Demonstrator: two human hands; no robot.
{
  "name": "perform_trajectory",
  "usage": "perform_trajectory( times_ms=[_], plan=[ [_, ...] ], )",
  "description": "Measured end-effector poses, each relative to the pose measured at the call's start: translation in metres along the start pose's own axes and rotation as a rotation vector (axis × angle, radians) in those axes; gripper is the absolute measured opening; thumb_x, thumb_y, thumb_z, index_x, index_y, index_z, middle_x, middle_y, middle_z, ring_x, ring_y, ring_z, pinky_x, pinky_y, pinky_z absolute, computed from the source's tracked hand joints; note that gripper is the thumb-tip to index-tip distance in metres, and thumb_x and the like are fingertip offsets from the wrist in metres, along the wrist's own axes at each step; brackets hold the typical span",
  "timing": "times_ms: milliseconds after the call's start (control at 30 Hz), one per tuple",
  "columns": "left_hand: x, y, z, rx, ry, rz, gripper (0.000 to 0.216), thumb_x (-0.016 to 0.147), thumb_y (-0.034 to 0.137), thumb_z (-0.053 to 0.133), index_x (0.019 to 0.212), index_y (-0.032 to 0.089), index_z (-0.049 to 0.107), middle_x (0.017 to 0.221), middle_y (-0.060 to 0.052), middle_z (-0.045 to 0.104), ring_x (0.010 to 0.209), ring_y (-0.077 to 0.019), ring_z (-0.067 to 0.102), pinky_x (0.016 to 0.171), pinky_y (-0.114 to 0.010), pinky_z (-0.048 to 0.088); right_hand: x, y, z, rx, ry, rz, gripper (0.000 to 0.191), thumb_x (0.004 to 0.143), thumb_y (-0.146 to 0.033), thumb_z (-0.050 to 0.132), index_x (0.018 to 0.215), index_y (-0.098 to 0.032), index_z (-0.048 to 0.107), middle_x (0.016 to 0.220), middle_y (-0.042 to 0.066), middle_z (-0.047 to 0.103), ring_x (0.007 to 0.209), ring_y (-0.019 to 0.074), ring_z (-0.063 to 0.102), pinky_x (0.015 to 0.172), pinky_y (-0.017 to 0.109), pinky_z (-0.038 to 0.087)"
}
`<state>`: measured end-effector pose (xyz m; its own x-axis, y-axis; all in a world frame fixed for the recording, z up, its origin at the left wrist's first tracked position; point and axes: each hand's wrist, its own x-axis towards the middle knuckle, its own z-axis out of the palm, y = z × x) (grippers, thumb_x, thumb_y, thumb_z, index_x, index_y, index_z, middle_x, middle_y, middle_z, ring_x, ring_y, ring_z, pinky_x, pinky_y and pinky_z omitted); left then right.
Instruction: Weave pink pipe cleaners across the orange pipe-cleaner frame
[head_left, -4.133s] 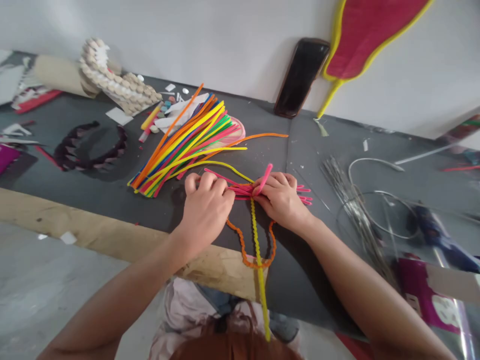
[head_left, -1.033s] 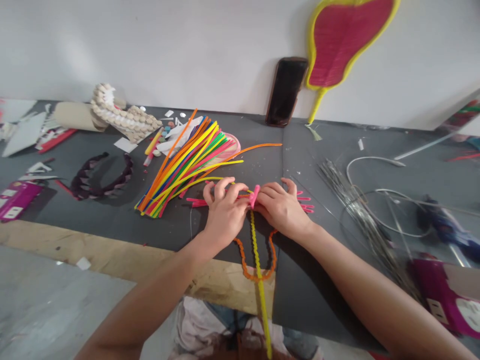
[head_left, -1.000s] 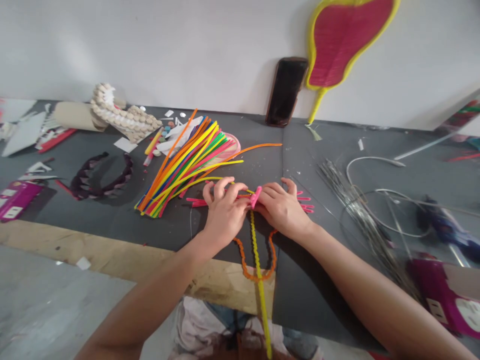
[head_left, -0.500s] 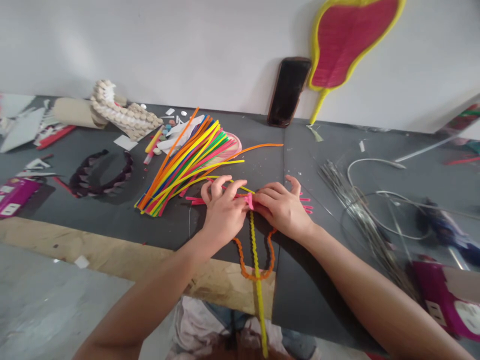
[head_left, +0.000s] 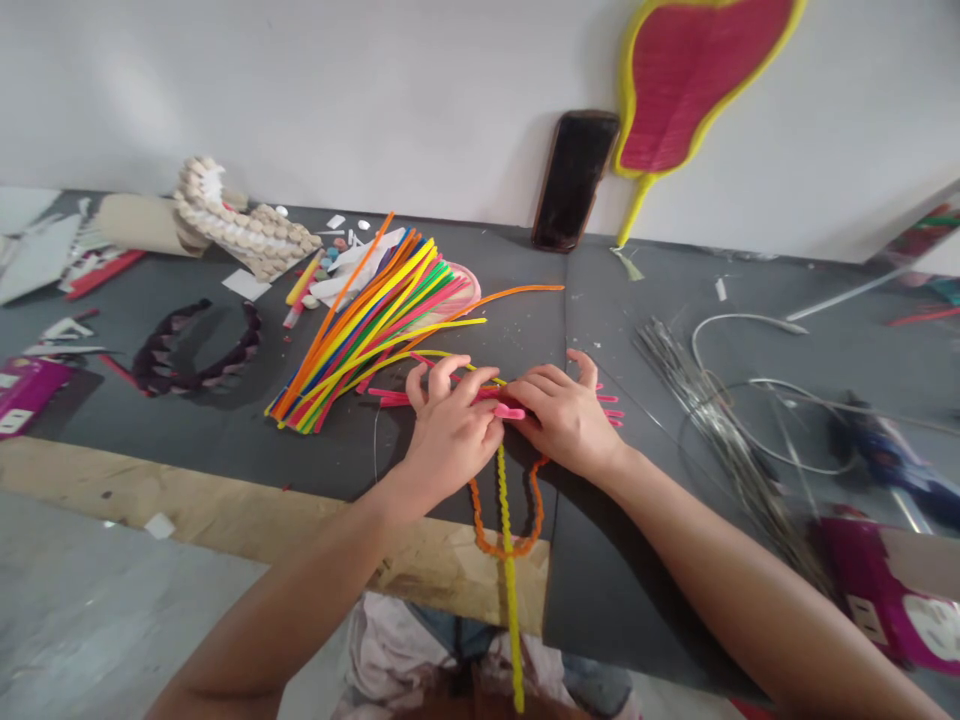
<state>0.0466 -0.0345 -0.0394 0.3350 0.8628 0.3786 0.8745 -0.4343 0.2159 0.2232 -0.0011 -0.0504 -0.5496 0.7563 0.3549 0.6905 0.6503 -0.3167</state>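
Observation:
My left hand (head_left: 448, 430) and my right hand (head_left: 564, 415) meet over a small bundle of pink pipe cleaners (head_left: 510, 411) lying crosswise on the dark table mat (head_left: 225, 410). Both hands pinch the pink bundle at its middle, where a pink end sticks out between the thumbs. A wavy yellow pipe cleaner (head_left: 510, 560) runs from the bundle straight toward me, past the table edge. An orange wavy loop (head_left: 480, 515) hangs around the yellow one. Pink ends (head_left: 611, 405) poke out past my right fingers.
A fanned pile of coloured pipe cleaners (head_left: 367, 320) lies just left of my hands. Thin metal wires (head_left: 712, 425) and a glue gun (head_left: 889, 465) are to the right. A phone (head_left: 574, 180) and a red fan (head_left: 694, 80) lean on the wall. A dark headband (head_left: 196, 350) lies left.
The upright pink end seen four seconds ago has been bent down and lies flat between my thumbs. The view has shifted a little; my hands stay over the same spot.

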Motion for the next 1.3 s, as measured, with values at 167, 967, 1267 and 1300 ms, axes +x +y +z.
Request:
perform_trajectory(
  times_ms=[167, 967, 1267, 1300],
  plan=[
    [0.001, -0.002, 0.0, -0.003, -0.006, -0.013, 0.017, 0.083, 0.016, 0.059, 0.08, 0.025, 0.073, 0.122, 0.0, 0.067, 0.122, -0.0337, 0.044, 0.101, -0.061, 0.026, 0.001, -0.002, -0.004, 0.177, 0.072, -0.014, 0.021, 0.095, -0.023, 0.049, 0.1, -0.025, 0.069, 0.097, 0.004, 0.074, 0.096, 0.0191, 0.062, 0.103, 0.046, 0.028],
    [0.005, -0.007, 0.001, -0.048, -0.03, -0.126, 0.007, 0.076, 0.025, 0.069, 0.07, 0.026, 0.073, 0.11, 0.001, 0.07, 0.113, -0.0307, 0.047, 0.094, -0.054, 0.028, 0.004, 0.0, -0.009, 0.245, -0.039, -0.032, 0.013, 0.085, -0.014, 0.056, 0.082, -0.022, 0.065, 0.086, 0.001, 0.073, 0.088, 0.018, 0.06, 0.08, 0.034, 0.034],
    [0.005, -0.007, 0.001, -0.056, -0.029, -0.148, 0.008, 0.076, 0.027, 0.069, 0.069, 0.026, 0.073, 0.112, -0.001, 0.069, 0.115, -0.032, 0.047, 0.094, -0.056, 0.029, 0.004, 0.002, -0.008, 0.173, -0.083, -0.058, 0.009, 0.09, -0.021, 0.058, 0.086, -0.024, 0.066, 0.088, -0.002, 0.073, 0.093, 0.0175, 0.058, 0.085, 0.036, 0.028],
    [0.006, -0.007, 0.001, -0.053, -0.026, -0.138, 0.01, 0.077, 0.027, 0.068, 0.068, 0.026, 0.073, 0.112, -0.001, 0.069, 0.116, -0.0322, 0.047, 0.094, -0.056, 0.029, 0.004, 0.002, -0.008, 0.162, -0.086, -0.063, 0.01, 0.091, -0.023, 0.057, 0.086, -0.024, 0.066, 0.088, -0.001, 0.073, 0.093, 0.0177, 0.058, 0.085, 0.036, 0.028]
  ],
)
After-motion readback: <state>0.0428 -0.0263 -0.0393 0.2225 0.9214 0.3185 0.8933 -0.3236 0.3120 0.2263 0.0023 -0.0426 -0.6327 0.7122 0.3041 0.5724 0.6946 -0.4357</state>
